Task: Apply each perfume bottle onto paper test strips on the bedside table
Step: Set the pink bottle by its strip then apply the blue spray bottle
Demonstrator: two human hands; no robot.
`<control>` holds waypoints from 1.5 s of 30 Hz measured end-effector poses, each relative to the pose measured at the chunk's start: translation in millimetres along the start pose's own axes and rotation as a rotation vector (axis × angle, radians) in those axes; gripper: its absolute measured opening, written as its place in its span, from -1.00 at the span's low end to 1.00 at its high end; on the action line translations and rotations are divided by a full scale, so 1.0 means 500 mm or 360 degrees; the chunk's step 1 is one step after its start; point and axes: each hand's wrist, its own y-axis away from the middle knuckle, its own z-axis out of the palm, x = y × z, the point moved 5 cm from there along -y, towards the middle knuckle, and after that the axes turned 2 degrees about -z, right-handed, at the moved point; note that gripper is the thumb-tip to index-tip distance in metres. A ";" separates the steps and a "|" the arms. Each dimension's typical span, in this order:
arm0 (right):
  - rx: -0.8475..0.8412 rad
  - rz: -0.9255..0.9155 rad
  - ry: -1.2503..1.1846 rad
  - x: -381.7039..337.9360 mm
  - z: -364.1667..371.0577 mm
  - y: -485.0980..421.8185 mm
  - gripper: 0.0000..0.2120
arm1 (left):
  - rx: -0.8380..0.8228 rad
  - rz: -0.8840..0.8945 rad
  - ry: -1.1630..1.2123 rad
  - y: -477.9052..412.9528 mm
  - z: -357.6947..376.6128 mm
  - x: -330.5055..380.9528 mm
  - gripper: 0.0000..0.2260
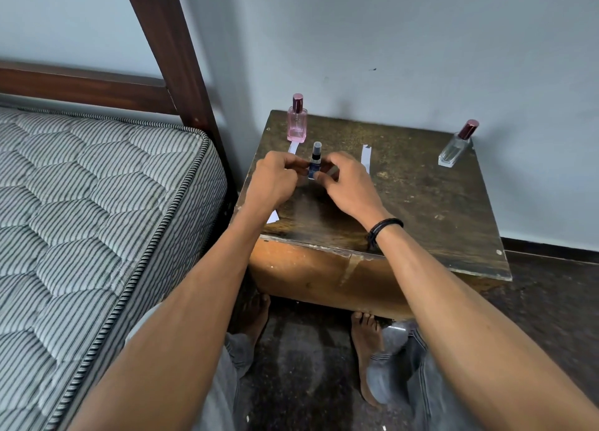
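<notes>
Nearest, our left hand [275, 179] and right hand [348, 184] pinch the small dark bottle [315, 165] between them above the bedside table [421, 210], likely steadying it to spray. Beyond lie paper strips [366, 156]; the pink bottle [296, 122] stands far left, the clear bottle [457, 145] far right.

Mattress [81, 210], grey-and-white striped and quilted, with corded edging, at left. Dark wooden bedpost [175, 58] rises obliquely behind its corner and meets a horizontal rail [81, 87]. Pale blue-grey wall [421, 41], scuffed, fills the background above a dark skirting [551, 246]. Dark mottled floor [308, 382] below. A black wristband [382, 229] encircles one wrist.
</notes>
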 end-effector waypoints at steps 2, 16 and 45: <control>0.0024 0.0017 -0.0008 0.009 -0.011 -0.002 -0.84 | -0.0002 0.0010 0.0020 -0.003 0.011 0.007 -0.63; 0.0306 0.0227 -0.0066 0.104 -0.077 -0.035 -0.83 | -0.0168 0.0157 0.0182 -0.040 0.128 0.055 -0.57; 0.0593 0.0512 -0.0306 0.193 -0.103 -0.078 -0.84 | -0.0334 0.0088 0.0132 -0.104 0.256 0.055 -0.37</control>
